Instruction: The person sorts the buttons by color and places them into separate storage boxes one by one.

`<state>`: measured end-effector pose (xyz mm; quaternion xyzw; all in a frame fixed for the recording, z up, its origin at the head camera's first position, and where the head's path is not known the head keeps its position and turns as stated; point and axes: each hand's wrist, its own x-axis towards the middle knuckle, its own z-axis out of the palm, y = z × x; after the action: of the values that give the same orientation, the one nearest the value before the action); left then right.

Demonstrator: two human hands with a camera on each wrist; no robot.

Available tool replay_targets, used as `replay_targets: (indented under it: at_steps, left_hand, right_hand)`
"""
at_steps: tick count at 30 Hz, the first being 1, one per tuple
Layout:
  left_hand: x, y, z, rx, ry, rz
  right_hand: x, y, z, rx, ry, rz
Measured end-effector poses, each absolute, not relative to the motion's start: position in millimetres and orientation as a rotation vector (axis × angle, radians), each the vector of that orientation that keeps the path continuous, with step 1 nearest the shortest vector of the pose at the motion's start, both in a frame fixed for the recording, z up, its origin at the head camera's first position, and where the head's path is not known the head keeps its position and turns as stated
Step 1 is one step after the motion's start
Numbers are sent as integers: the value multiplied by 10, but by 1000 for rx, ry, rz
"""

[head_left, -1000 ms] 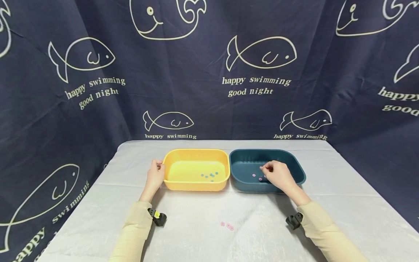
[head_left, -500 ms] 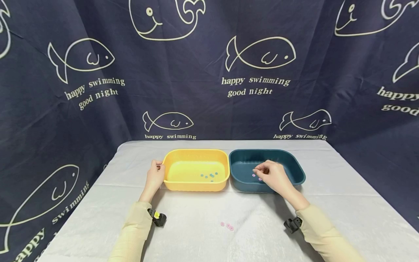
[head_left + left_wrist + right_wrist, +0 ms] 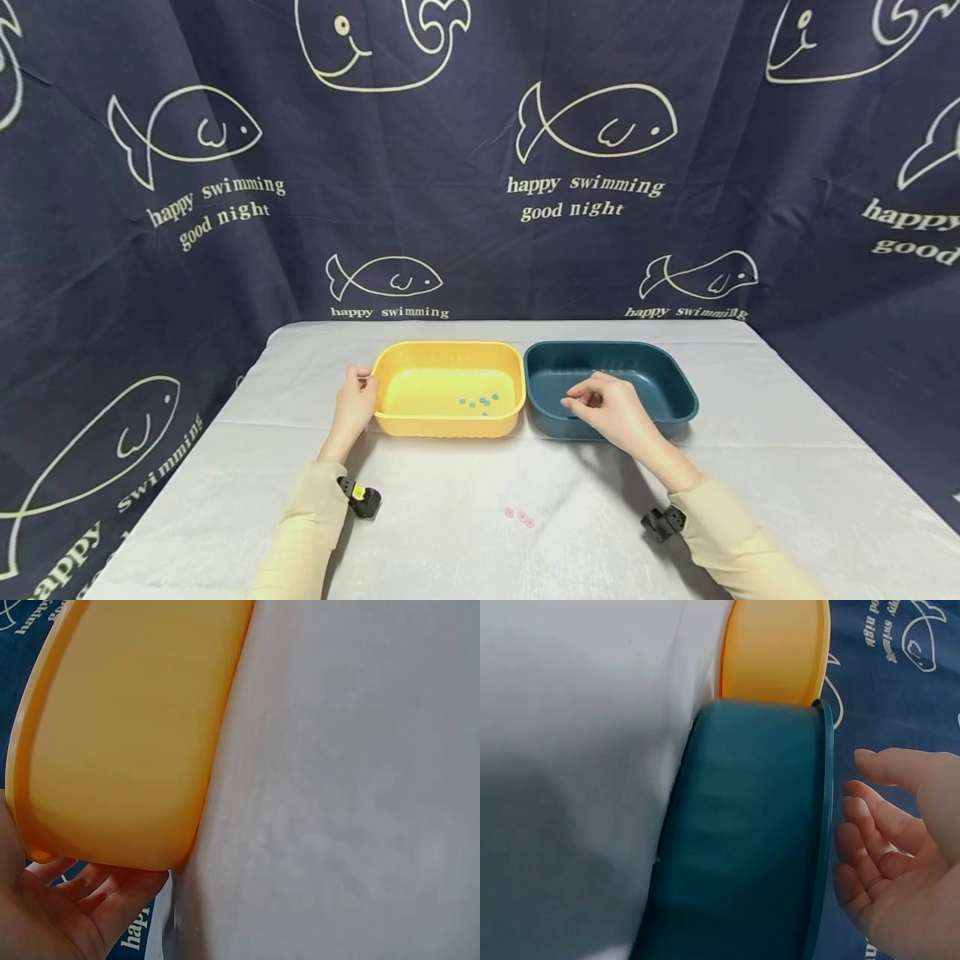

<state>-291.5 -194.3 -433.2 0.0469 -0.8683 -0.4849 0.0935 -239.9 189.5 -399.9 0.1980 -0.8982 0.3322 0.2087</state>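
Observation:
At the left end of the yellow tub (image 3: 450,427), my left hand (image 3: 356,404) holds the rim. In the left wrist view its fingers (image 3: 124,896) lie against the tub's outer end wall, below the rim. Several small blue buttons (image 3: 472,404) lie on the yellow tub's floor, toward its right side. My right hand (image 3: 611,406) hovers over the near left part of the dark teal tub (image 3: 667,375). Its fingers are loosely bent with nothing between them, and the thumb (image 3: 892,766) stands apart from the index finger. The hand hides part of the teal tub's floor.
Three pink buttons (image 3: 522,517) lie on the white tablecloth (image 3: 442,533) in front of the tubs. Both tubs stand side by side, ends close together. A dark blue curtain (image 3: 480,233) with fish prints hangs behind the table and along both sides.
My right hand has moved left and a little nearer over the teal tub, now covering the pink buttons seen there earlier. The left hand and both tubs have stayed put.

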Motion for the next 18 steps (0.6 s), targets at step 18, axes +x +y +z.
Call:
replay_targets:
  at_steps: [18]
  left_hand:
    - [-2937, -1946, -4345, 133, -2577, -1428]
  right_hand:
    - [-2254, 1663, -4016, 752, -2512, 960]
